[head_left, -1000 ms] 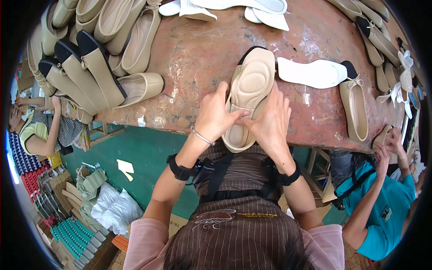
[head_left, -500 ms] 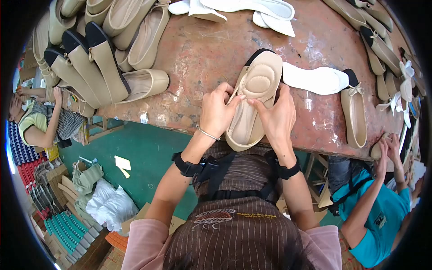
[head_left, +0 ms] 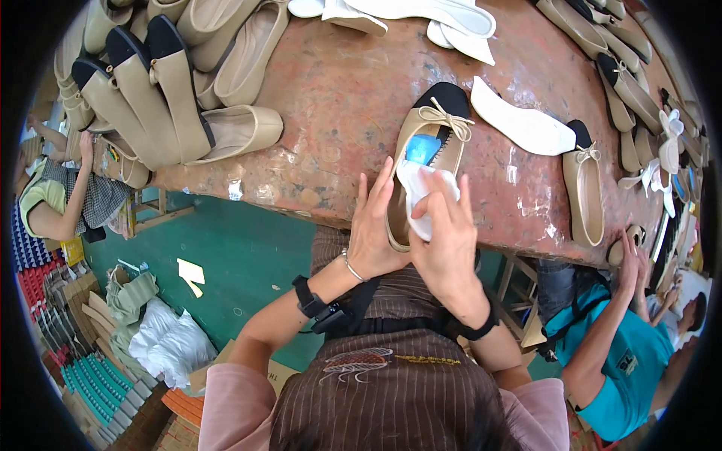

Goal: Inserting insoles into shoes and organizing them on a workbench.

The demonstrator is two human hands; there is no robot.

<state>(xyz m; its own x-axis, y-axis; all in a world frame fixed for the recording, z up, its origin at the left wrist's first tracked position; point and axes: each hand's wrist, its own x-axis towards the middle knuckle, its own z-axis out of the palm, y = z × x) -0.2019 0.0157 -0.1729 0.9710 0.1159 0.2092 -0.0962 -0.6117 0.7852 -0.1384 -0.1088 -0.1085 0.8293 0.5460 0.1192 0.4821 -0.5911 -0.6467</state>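
A beige ballet flat point(head_left: 444, 99) with a black toe cap and thin bow lies at the table's near edge, toe pointing away. My left hand point(head_left: 372, 231) cups its heel and left side, fingers stretched along the shoe wall. Partly inside the shoe is an insole point(head_left: 418, 183), white side showing, with a blue pad point(head_left: 423, 149) toward the toe. My right hand point(head_left: 445, 242) is closed over the insole's near part, index finger and thumb bent together on it. The right fingertips partly hide the insole, and its beige face is out of sight.
White insole point(head_left: 519, 124) and matching flat point(head_left: 585, 199) lie to the right. Beige flats point(head_left: 173, 105) crowd the left; more flats point(head_left: 635, 86) line the far right. White insoles point(head_left: 459, 19) lie at the back. One co-worker point(head_left: 613, 353) is at right, another point(head_left: 56, 195) at left.
The padded beige insole no longer shows face up over the shoe; a white side and blue pad show instead. The bow has come into sight. My right hand has moved over the shoe opening.
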